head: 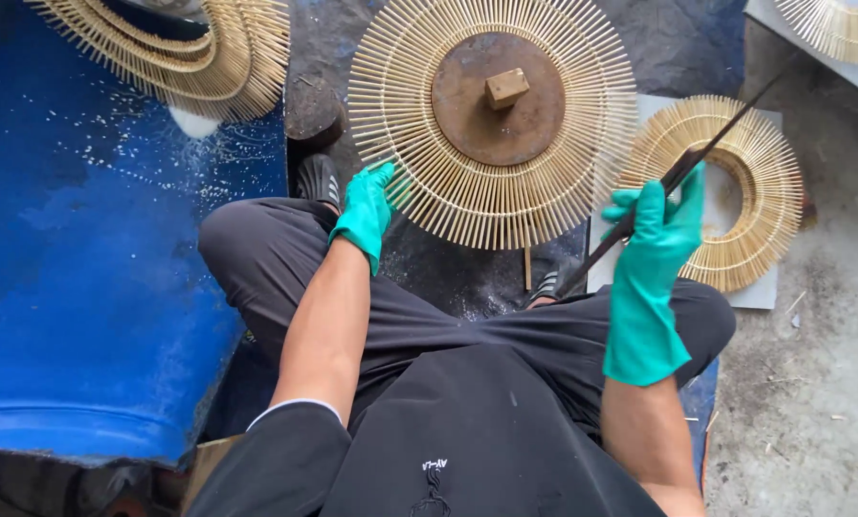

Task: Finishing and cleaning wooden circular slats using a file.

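Two green-gloved hands are seen over a radial bamboo-stick disc at the upper centre of the frame. The disc is laid flat on dark ground, and its middle is pressed down by a rusty round plate with a small wooden block on top. The disc's lower-left rim is touched by the left hand; its fingers are curled at the stick ends, though whether any stick is pinched cannot be told. A long thin dark rod is clasped in the right hand, slanted towards the upper right, across a finished stick ring lying on a pale board.

Several risks can be judged from this. The evenly spaced sticks could be pushed out of line if the rim is pressed sideways, since only the centre is weighted. The ring at the right could be struck or scattered by the rod if it is swung low. One loose stick below the disc could be trodden on by the sandalled foot nearby.

A blue barrel lies at the left, with more stick rings at the upper left.
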